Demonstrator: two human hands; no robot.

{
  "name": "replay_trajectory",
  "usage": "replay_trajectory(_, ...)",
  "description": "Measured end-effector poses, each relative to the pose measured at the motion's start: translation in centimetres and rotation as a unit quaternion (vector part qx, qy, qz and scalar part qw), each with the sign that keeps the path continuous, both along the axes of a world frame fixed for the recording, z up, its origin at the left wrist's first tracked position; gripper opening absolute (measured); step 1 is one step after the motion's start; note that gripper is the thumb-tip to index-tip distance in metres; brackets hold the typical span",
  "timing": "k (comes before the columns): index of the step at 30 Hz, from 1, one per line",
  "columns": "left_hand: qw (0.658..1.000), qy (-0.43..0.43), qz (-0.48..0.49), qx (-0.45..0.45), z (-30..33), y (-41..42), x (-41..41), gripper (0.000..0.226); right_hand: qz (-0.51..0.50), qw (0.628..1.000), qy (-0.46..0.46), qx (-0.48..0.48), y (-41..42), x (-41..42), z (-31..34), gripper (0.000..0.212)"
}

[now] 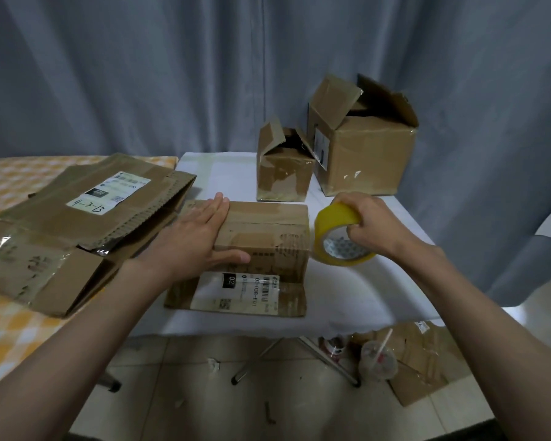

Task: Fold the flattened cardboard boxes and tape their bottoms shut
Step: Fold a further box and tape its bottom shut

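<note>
A folded cardboard box (264, 237) stands on the white table (347, 297) with its closed bottom flaps facing up; one flap with a shipping label lies flat toward me. My left hand (194, 237) presses flat on the box's top left part, fingers straight. My right hand (366, 222) grips a yellow roll of tape (339, 237) held at the box's right edge. A stack of flattened boxes (77, 218) lies to the left on a checked orange cloth.
Two folded boxes stand at the back of the table: a small one (283, 167) and a large one (366, 148), both with top flaps open. Under the table's front edge are cardboard scraps (423, 361), a plastic cup (377, 358) and metal table legs. A grey curtain hangs behind.
</note>
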State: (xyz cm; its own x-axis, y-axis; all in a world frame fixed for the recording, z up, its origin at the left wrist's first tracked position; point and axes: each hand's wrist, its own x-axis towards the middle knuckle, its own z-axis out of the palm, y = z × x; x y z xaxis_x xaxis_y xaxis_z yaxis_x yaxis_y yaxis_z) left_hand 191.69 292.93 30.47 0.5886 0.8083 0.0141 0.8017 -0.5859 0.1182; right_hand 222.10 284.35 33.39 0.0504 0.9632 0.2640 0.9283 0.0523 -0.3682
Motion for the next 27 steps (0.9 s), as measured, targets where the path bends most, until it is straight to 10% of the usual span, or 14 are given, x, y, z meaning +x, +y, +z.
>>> replay_trajectory(6,0.997,-0.008,0.026,-0.074,2.5,1.3,-3.4,0.153,0.036,0.998,0.055,0.004,0.5,-3.5,-0.4,0.039)
replay_trajectory(16,0.998,-0.059,0.022,-0.019,0.3,-2.8,5.3,0.085,0.059,0.997,0.050,-0.009,0.9,-5.3,-2.3,0.032)
replay_trajectory(27,0.999,-0.045,0.024,-0.010,-0.4,-2.2,4.5,0.080,0.055,0.994,0.011,-0.090,0.1,-3.9,-1.3,0.037)
